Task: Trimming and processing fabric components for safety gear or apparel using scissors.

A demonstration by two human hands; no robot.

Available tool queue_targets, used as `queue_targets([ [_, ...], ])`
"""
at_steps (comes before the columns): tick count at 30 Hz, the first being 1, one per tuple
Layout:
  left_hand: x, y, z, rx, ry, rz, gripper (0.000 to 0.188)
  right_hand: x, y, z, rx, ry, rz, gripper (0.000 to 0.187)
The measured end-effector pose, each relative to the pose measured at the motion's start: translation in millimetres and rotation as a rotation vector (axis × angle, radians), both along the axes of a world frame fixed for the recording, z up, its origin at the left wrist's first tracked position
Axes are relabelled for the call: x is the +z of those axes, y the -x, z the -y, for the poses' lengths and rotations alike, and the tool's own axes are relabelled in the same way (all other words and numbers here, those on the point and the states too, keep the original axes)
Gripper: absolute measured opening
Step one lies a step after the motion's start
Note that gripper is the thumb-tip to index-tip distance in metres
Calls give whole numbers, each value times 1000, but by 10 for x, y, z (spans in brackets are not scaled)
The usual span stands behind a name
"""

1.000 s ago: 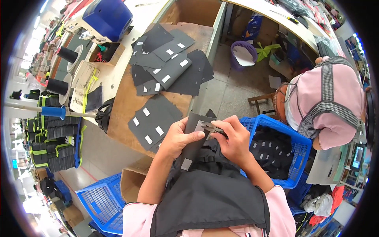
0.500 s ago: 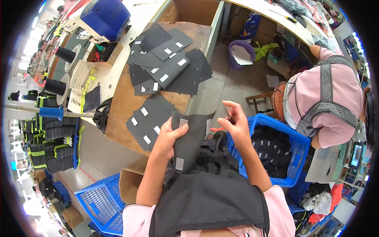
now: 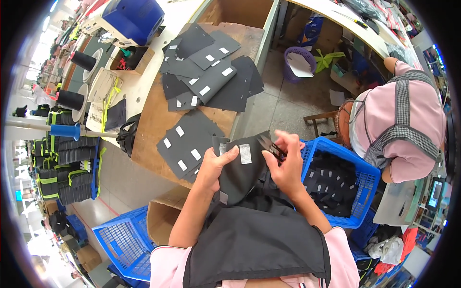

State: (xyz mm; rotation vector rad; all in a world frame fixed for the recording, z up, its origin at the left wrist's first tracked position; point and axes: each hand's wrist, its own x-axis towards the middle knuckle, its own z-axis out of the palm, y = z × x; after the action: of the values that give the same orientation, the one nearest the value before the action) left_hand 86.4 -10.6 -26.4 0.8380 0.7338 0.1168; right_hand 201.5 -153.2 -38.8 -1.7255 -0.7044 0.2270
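Observation:
My left hand (image 3: 214,169) is closed on a dark grey fabric piece (image 3: 242,180) with whitish rectangular patches, thumb on top near the upper left edge. The piece bends over above my lap, one patch facing up. My right hand (image 3: 287,165) grips a pair of thread snips (image 3: 275,151), their pointed blades at the fabric's upper right edge. Whether the blades touch the cloth I cannot tell. Beyond my left hand, a small stack of similar grey pieces (image 3: 187,139) lies on the wooden board (image 3: 149,144).
A larger heap of grey pieces (image 3: 211,62) covers the board's far part. Right of me stands a blue crate (image 3: 360,192) of dark patched pieces; another blue crate (image 3: 122,240) and a cardboard box (image 3: 161,223) are at lower left. A person in pink (image 3: 418,105) sits at right.
My right hand has come in to the fabric's upper right edge, bringing the snips' blades against or close to it. The fabric has turned so a patch faces up.

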Motion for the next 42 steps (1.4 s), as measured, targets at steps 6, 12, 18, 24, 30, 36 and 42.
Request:
queue_targets([
  [6, -3, -21, 66, 7, 10, 1, 25, 166, 10, 134, 143, 161, 488, 32],
  [12, 33, -18, 104, -41, -105, -34, 22, 183, -50, 85, 187, 149, 531, 27],
  [18, 44, -39, 81, -41, -65, -29, 23, 124, -66, 97, 95, 50, 542, 25],
  [24, 35, -109, 172, 93, -177, -100, 25, 175, -113, 134, 119, 147, 518, 25],
  [30, -4, -190, 180, -1, -123, 33, 22, 80, -109, 228, -39, 148, 428, 22],
  [36, 12, -274, 247, -98, -202, 60, 19, 11, -143, 477, -155, -35, -92, 33],
  [42, 116, -235, 363, -198, -289, 58, 16, -173, -265, 513, 211, -151, -797, 29],
])
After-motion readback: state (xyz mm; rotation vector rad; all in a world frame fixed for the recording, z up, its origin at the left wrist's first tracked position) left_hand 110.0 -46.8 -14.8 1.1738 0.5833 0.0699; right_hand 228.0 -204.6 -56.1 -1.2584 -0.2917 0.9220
